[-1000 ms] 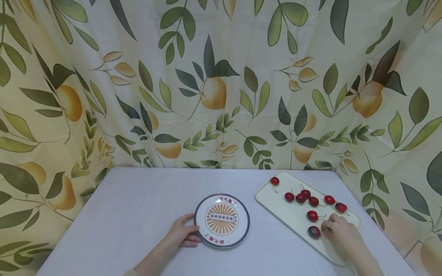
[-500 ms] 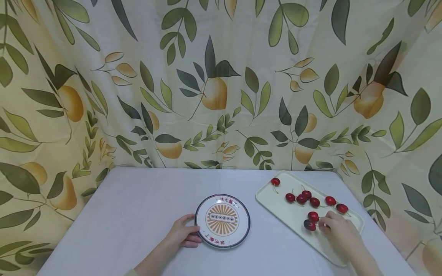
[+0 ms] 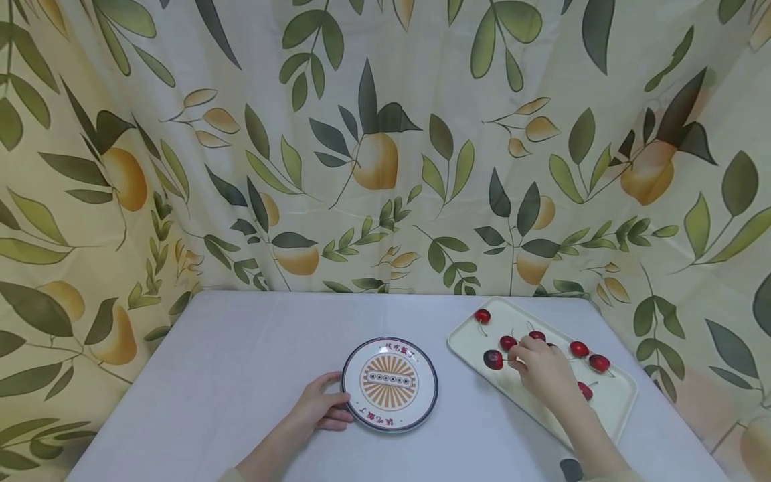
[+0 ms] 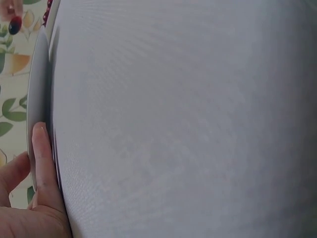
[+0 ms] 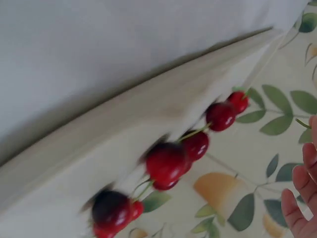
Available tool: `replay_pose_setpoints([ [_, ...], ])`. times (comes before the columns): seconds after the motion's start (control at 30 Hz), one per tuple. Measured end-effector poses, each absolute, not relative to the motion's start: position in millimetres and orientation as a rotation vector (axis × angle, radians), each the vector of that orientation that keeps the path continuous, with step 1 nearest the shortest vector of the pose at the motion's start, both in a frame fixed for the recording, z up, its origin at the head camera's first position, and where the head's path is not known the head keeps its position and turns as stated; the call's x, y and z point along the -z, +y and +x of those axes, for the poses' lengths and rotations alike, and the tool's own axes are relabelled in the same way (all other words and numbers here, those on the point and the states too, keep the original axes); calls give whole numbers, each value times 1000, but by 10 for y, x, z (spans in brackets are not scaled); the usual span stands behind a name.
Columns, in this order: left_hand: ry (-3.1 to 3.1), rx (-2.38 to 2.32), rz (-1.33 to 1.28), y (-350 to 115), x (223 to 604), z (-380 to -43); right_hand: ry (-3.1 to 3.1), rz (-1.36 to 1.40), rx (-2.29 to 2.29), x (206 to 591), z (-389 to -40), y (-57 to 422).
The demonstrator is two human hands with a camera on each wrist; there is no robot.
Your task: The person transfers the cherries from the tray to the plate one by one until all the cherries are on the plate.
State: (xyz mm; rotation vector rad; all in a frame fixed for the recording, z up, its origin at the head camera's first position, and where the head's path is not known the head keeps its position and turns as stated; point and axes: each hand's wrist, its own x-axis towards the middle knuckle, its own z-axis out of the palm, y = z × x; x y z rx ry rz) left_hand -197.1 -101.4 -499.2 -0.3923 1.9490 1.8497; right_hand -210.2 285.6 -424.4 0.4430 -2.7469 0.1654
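Observation:
My left hand (image 3: 319,405) grips the near left rim of a round white plate (image 3: 426,367) with a dark edge and an orange ray pattern. In the left wrist view its thumb (image 4: 19,167) and a finger (image 4: 43,158) lie on opposite sides of the plate's rim (image 4: 38,84). My right hand (image 3: 547,371) is above the cream tray (image 3: 617,405) and pinches a dark red cherry (image 3: 492,359) by its stem. That stem (image 5: 303,124) shows at the fingertips in the right wrist view. Several cherries (image 3: 599,363) lie on the tray, some partly hidden by the hand.
A white cloth (image 3: 253,355) covers the table. Behind it hangs a curtain (image 3: 385,227) printed with leaves and fruit. The tray stands to the right of the plate, a short gap between them. Something dark (image 3: 570,470) shows beside the right forearm at the bottom edge.
The right hand has moved left and away from me with the dark cherry, from the tray's near end towards the plate's side. The left hand has stayed on the plate.

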Motion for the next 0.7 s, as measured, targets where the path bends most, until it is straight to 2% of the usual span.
replay_pose_setpoints([
  [0.4, 1928, -1877, -358, -1024, 5009, -1970, -2725, 535, -146, 4322, -2368, 2147],
  [0.7, 1917, -1904, -297, -1048, 5029, -1968, -2670, 709, -138, 4421, -2473, 1673],
])
